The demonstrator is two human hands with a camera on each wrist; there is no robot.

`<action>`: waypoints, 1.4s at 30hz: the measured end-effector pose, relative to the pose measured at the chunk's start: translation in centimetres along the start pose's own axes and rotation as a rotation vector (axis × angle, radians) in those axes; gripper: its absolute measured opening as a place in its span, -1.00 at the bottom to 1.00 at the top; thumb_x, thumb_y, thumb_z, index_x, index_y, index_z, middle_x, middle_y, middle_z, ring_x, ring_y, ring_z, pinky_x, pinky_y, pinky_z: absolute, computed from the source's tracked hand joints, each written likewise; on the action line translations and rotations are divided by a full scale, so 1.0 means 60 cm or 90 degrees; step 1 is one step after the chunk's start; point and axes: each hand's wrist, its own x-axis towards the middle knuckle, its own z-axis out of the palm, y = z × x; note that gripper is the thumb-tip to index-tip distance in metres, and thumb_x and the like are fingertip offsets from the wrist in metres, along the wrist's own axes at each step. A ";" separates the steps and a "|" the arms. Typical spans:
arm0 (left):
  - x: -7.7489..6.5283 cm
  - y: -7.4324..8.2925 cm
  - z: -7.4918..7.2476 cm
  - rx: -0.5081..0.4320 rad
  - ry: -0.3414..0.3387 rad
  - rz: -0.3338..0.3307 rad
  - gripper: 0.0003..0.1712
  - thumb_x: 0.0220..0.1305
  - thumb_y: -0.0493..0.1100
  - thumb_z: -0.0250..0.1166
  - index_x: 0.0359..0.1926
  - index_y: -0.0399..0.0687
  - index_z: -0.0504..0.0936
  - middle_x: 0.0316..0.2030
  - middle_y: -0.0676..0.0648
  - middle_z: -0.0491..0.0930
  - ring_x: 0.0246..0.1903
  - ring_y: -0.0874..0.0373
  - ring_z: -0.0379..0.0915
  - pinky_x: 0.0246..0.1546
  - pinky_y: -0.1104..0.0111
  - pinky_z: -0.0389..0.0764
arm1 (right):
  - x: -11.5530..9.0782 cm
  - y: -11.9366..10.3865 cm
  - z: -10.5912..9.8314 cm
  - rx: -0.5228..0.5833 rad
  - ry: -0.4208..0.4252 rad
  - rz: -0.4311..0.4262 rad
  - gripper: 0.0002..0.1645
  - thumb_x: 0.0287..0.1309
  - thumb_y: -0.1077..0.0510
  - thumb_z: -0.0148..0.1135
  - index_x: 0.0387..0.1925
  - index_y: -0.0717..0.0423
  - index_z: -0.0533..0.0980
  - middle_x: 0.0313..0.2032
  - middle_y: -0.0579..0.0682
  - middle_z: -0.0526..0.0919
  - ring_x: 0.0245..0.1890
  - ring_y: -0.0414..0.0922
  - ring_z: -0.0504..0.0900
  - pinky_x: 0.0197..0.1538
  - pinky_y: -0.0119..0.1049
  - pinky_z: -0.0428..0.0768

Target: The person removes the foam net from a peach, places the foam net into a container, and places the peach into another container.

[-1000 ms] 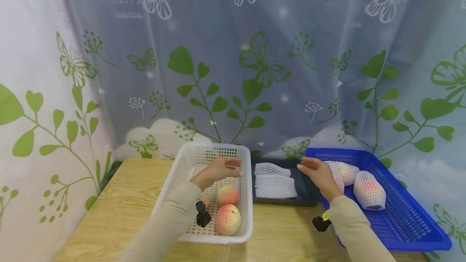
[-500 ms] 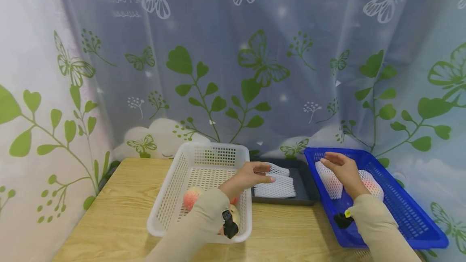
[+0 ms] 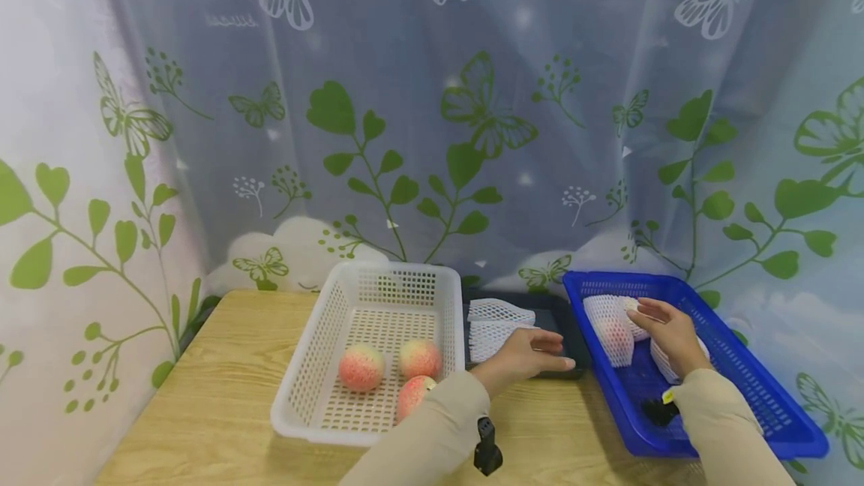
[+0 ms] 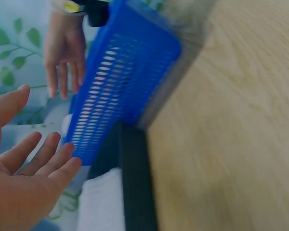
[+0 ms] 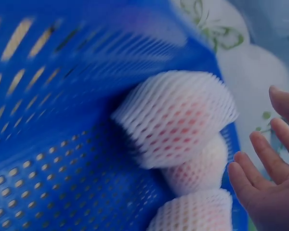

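Observation:
My left hand (image 3: 525,355) hovers over the front edge of the black tray (image 3: 553,321), its fingers relaxed and nothing held. On that tray lie white foam net sleeves (image 3: 498,312), partly hidden by the hand. Over the blue basket (image 3: 736,388) is my right hand (image 3: 675,340), empty, fingers loosely spread. Three peaches in foam nets sit in this basket; in the right wrist view one netted peach (image 5: 183,118) leans against another (image 5: 200,166) beside my fingers. Bare peaches (image 3: 361,367) rest in the white basket (image 3: 297,377), one partly behind my left sleeve.
The wooden table (image 3: 202,373) carries the white basket on the left, the tray in the middle and the blue basket on the right. A printed curtain (image 3: 405,96) hangs right behind them. Both baskets have raised, perforated walls.
My left hand has moved right, from over the white basket to the tray's front edge, uncovering the bare peaches. My right hand has moved right, farther over the blue basket.

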 end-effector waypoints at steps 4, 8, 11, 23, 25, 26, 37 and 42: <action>0.006 -0.014 0.032 0.002 0.015 -0.013 -0.55 0.05 -0.23 0.45 0.02 -0.12 0.64 -0.14 -0.07 0.69 -0.10 0.17 0.58 -0.08 0.35 0.59 | 0.004 0.023 0.003 -0.002 -0.020 0.027 -0.11 0.34 -0.10 0.07 0.40 0.42 0.01 0.33 0.50 0.10 0.33 0.37 0.10 0.31 0.26 0.18; 0.009 -0.027 0.063 -0.024 0.029 -0.024 -0.59 0.03 -0.27 0.46 -0.03 -0.16 0.66 -0.19 -0.12 0.71 -0.17 0.19 0.61 -0.13 0.37 0.61 | 0.006 0.036 0.013 -0.001 -0.033 0.034 -0.14 0.35 -0.06 0.06 0.38 0.44 0.01 0.32 0.52 0.10 0.31 0.35 0.16 0.29 0.18 0.27; 0.010 -0.035 0.085 -0.060 0.025 -0.033 -0.60 0.03 -0.29 0.46 -0.05 -0.19 0.65 -0.23 -0.10 0.72 -0.20 0.19 0.62 -0.14 0.35 0.62 | 0.006 0.042 0.021 -0.009 -0.043 0.038 -0.16 0.35 -0.03 0.07 0.38 0.45 0.02 0.32 0.52 0.11 0.30 0.36 0.19 0.28 0.17 0.30; 0.000 -0.050 0.147 -0.205 0.008 -0.049 -0.64 0.04 -0.40 0.39 -0.07 -0.33 0.61 -0.33 -0.15 0.71 -0.27 0.11 0.64 -0.14 0.26 0.64 | 0.014 0.071 0.027 -0.053 -0.114 0.038 -0.12 0.32 0.05 0.13 0.37 0.50 -0.04 0.29 0.60 0.07 0.27 0.42 0.19 0.20 0.22 0.38; -0.001 -0.052 0.153 -0.213 0.021 -0.049 -0.64 0.02 -0.42 0.39 -0.09 -0.33 0.62 -0.35 -0.14 0.71 -0.30 0.12 0.63 -0.16 0.30 0.64 | 0.015 0.073 0.028 -0.060 -0.118 0.036 -0.12 0.32 0.05 0.12 0.36 0.53 -0.05 0.28 0.61 0.09 0.26 0.43 0.20 0.19 0.22 0.40; -0.001 -0.053 0.156 -0.220 0.025 -0.049 -0.65 0.01 -0.45 0.39 -0.10 -0.33 0.61 -0.35 -0.14 0.71 -0.30 0.12 0.63 -0.17 0.30 0.64 | 0.015 0.074 0.028 -0.063 -0.119 0.040 -0.12 0.32 0.05 0.13 0.35 0.54 -0.04 0.28 0.61 0.09 0.25 0.43 0.21 0.19 0.21 0.40; -0.003 -0.053 0.179 -0.233 0.080 -0.053 -0.70 -0.04 -0.58 0.35 -0.24 -0.28 0.60 -0.42 -0.19 0.70 -0.43 0.13 0.64 -0.35 0.41 0.65 | 0.010 0.065 0.031 0.007 -0.171 0.088 -0.03 0.31 0.07 0.12 0.32 0.64 -0.18 0.31 0.60 -0.06 0.31 0.43 0.09 0.27 0.23 0.29; -0.002 -0.053 0.184 -0.243 0.088 -0.055 -0.71 -0.04 -0.59 0.34 -0.28 -0.27 0.59 -0.50 -0.11 0.66 -0.48 0.24 0.55 -0.37 0.42 0.65 | 0.010 0.061 0.029 0.029 -0.194 0.110 0.07 0.30 0.06 0.12 0.32 0.64 -0.33 0.32 0.63 -0.20 0.33 0.45 -0.01 0.30 0.25 0.19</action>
